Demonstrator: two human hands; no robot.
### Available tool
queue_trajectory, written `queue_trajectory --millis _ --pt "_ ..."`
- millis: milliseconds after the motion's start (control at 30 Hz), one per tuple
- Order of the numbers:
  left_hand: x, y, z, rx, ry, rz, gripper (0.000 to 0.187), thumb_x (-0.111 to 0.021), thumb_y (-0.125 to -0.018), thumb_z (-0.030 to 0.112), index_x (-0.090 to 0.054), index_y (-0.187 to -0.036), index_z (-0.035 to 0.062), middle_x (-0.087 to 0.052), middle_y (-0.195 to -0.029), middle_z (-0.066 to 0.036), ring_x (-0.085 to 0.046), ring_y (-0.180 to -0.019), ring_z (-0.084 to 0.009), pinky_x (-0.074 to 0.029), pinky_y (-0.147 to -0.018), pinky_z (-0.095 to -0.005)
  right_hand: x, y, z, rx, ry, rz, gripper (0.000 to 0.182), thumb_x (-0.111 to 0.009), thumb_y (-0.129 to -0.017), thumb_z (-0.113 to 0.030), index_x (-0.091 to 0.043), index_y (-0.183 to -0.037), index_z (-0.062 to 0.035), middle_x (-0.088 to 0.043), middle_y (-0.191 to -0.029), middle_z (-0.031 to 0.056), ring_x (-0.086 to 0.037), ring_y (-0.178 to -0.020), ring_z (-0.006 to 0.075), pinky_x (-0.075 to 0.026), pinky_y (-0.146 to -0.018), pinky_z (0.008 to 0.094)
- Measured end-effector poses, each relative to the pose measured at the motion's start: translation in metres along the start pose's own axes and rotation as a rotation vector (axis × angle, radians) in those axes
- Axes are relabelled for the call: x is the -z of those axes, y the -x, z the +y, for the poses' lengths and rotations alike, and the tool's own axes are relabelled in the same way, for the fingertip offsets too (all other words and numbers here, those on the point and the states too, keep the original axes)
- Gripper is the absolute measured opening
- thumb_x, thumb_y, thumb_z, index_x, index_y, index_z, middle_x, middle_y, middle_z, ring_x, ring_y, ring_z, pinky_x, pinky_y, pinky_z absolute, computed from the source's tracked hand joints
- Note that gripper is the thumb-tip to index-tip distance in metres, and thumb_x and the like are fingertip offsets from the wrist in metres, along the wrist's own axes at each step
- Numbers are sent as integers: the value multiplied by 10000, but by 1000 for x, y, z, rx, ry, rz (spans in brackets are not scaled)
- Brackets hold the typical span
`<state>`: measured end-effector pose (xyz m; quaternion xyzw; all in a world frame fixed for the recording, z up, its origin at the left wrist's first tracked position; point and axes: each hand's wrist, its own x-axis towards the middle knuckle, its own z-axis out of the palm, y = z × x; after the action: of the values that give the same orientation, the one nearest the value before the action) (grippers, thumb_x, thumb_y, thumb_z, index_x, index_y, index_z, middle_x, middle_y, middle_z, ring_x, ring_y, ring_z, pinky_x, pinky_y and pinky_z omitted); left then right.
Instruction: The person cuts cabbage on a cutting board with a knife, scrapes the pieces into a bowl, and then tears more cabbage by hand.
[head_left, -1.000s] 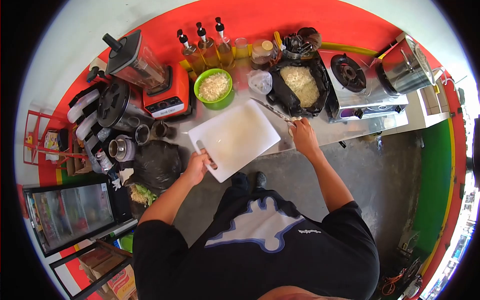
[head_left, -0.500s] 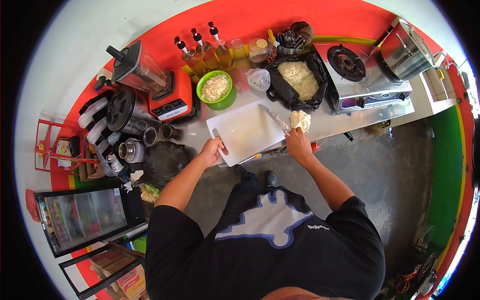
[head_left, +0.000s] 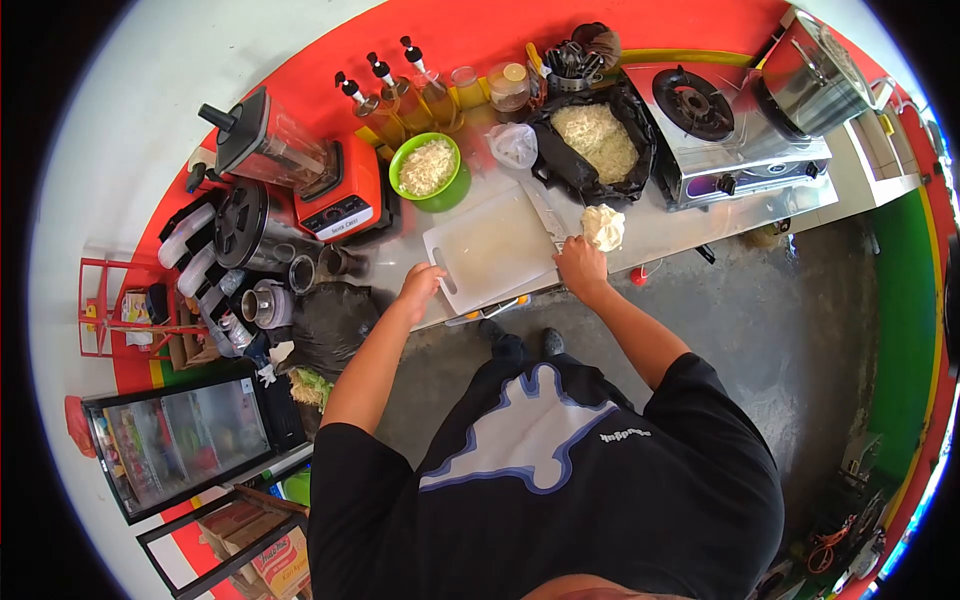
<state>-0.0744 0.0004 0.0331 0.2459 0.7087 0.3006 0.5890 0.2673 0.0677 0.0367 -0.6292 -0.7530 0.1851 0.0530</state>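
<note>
A white cutting board (head_left: 490, 250) lies on the steel counter, and my left hand (head_left: 422, 285) is at its left edge by the handle slot, fingers bent together. Near the board's right edge my right hand (head_left: 582, 265) is closed round the handle of a knife (head_left: 541, 212), whose blade points up and left over the board. Just above the right hand sits a pale, creamy-white lump (head_left: 603, 228). Beyond the board stand a green bowl of pale shreds (head_left: 427, 168) and a black bag (head_left: 643, 130) holding more pale shreds.
Left of the board are a red blender (head_left: 342, 190) and a dark plastic bag (head_left: 330, 325). Oil bottles (head_left: 435, 100) with pumps, a jar and a small clear bag stand behind. A gas stove (head_left: 740, 150) and a large pot (head_left: 815, 80) are at the right.
The board now lies flatter and nearer the counter's middle. My left hand has loosened at its handle. My right hand and the knife have shifted slightly left, with the blade more upright.
</note>
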Motion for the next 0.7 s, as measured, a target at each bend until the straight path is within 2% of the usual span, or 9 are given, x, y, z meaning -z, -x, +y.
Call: queue_trajectory --millis 67,167,200,233,400,500,567,667,700 --pt "-9 10 11 -8 95 125 348 -642 -867 150 -612 -1198 45 -645 -1064 -53 -571 -916 -148 -464 -850 -297 16 2 0 -10 -5 -9 351 -723 -881 -331 -672 -992 -2 -683 -1049 184 -715 -935 376 -581 -791 461" --pt "-19 2 26 -80 49 85 379 -632 -884 134 -600 -1251 47 -650 -1066 -53 -586 -893 -132 -475 -805 -287 34 3 14 -49 -72 90 376 -747 -854 -326 -651 -1019 -2 -672 -1033 190 -698 -938 380 -559 -792 473" --pt "-28 -2 30 -83 54 71 379 -632 -884 134 -600 -1251 47 -650 -1066 -53 -586 -893 -132 -475 -805 -287 37 2 23 -33 -124 226 404 -765 -840 -317 -626 -1058 -7 -654 -1065 196 -667 -978 385 -535 -822 477" --pt "-36 -3 37 -98 -3 11 374 -622 -900 144 -597 -1265 66 -650 -1077 -37 -595 -895 -122 -474 -801 -273 40 3 33 -11 -173 360 441 -783 -825 -308 -601 -1096 -12 -635 -1097 202 -637 -1019 389 -510 -853 481" --pt "-104 -12 63 -188 -171 -192 374 -609 -906 120 -596 -1277 78 -650 -1114 -48 -615 -892 -117 -490 -806 -264 39 5 72 -59 -210 380 671 -836 -776 -280 -492 -1302 -42 -546 -1236 246 -524 -1136 426 -439 -955 478" --pt "-161 -25 66 -312 -280 -301 394 -610 -887 83 -594 -1279 59 -654 -1126 -78 -638 -941 -152 -517 -848 -307 18 1 86 -80 -376 350 839 -842 -779 -312 -394 -1444 -68 -545 -1259 268 -525 -1150 459 -438 -988 490" --pt "-196 -32 67 -539 -493 -298 480 -625 -867 83 -560 -1340 32 -658 -1196 -131 -664 -1022 -221 -531 -899 -356 10 -2 90 -69 -450 357 839 -843 -781 -311 -393 -1449 -74 -541 -1269 275 -527 -1154 469 -440 -989 500" --pt "-241 -41 69 -581 -598 -246 574 -645 -858 120 -512 -1408 22 -650 -1261 -175 -662 -1106 -283 -530 -924 -383 5 -1 97 -33 -575 358 841 -847 -786 -304 -391 -1458 -82 -537 -1296 282 -535 -1173 477 -445 -998 514" --pt "-253 -45 72 -557 -693 -217 689 -685 -828 174 -463 -1464 28 -637 -1309 -204 -656 -1143 -299 -522 -945 -382 4 0 98 -29 -610 356 833 -848 -785 -292 -397 -1452 -79 -540 -1295 276 -537 -1181 469 -447 -1003 507"
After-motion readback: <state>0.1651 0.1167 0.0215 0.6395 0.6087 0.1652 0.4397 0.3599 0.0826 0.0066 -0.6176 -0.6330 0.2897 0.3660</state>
